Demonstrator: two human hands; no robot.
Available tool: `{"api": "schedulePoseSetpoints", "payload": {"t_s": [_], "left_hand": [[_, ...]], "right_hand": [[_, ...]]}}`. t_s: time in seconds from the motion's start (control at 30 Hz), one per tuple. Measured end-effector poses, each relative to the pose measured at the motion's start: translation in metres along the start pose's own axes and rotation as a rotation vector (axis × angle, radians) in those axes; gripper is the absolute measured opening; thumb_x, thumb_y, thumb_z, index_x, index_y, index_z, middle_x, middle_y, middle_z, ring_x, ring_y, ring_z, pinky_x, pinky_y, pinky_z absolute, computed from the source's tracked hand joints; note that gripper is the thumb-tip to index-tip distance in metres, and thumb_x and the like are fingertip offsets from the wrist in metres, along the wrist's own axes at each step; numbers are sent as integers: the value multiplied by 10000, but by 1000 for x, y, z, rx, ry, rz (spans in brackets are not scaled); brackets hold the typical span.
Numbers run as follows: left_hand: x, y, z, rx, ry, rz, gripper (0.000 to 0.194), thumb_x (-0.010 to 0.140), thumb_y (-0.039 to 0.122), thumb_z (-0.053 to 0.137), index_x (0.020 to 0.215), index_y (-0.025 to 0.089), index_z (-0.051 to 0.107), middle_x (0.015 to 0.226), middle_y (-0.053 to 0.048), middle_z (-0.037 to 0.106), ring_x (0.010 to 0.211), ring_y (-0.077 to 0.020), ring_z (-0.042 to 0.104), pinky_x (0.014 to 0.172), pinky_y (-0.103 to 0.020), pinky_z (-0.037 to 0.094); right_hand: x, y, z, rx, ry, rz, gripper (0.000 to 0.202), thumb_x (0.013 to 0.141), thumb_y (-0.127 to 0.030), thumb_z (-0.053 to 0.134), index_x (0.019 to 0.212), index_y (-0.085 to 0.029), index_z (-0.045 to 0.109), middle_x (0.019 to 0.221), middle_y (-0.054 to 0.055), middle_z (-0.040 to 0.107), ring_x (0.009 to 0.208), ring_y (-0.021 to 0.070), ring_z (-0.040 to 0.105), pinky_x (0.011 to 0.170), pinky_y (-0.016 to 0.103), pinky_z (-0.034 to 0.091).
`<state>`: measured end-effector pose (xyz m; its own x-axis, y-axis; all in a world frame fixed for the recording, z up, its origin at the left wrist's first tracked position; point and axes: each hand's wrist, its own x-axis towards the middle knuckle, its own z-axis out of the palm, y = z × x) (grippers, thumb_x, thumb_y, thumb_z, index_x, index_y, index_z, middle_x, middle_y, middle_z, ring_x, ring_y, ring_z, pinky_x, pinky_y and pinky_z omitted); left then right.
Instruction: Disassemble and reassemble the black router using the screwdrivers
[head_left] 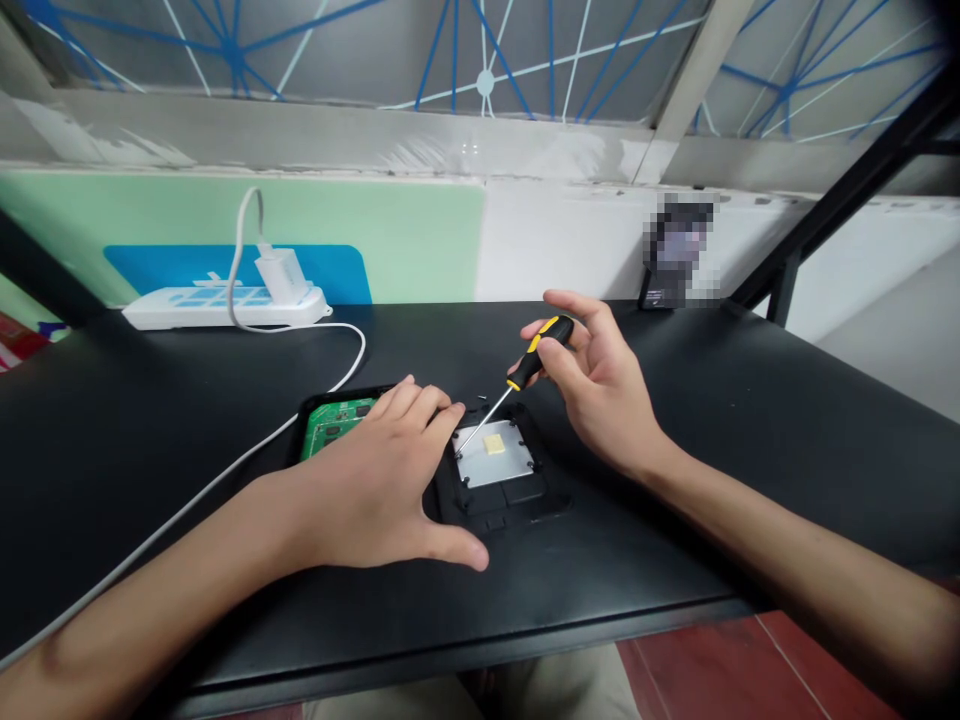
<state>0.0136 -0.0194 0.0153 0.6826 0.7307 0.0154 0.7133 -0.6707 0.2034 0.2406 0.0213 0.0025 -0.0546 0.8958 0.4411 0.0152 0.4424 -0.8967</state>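
Observation:
A black-and-yellow screwdriver is held in my right hand, its shaft slanting down to the left. The tip meets the left edge of a silver metal plate, which has a small yellowish pad in its middle. Under that plate lies a black plastic cover on the table. My left hand is spread, thumb apart, over the cover's left side and the housing beside it. That black housing with a green circuit board shows partly; my left hand hides the rest.
A small dark piece, perhaps a screw, lies behind the cover. At the back left stands a white power strip with a plugged-in charger. Its white cable runs across the black table. A phone leans against the wall.

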Motion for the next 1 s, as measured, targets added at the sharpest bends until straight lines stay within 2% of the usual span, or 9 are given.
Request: {"api": "schedulePoseSetpoints", "payload": {"t_s": [0.7, 1.0], "left_hand": [[-1, -1, 1, 17, 0, 2, 1107, 709, 855, 683, 1451, 56, 496, 1377, -211, 533, 1386, -468, 417, 1246, -623, 187], [0, -2, 0, -9, 35, 9, 1098, 678, 864, 699, 1458, 119, 496, 1377, -179, 564, 1381, -459, 435, 1233, -632, 203]], "right_hand": [[3, 3, -3, -60, -18, -2, 309, 943, -236, 566, 1236, -301, 493, 1092, 18, 625, 777, 142, 705, 728, 351, 627], [3, 1, -4, -23, -2, 12, 311, 936, -220, 590, 1222, -304, 502, 1074, 7, 630, 760, 131, 712, 713, 318, 619]]}}
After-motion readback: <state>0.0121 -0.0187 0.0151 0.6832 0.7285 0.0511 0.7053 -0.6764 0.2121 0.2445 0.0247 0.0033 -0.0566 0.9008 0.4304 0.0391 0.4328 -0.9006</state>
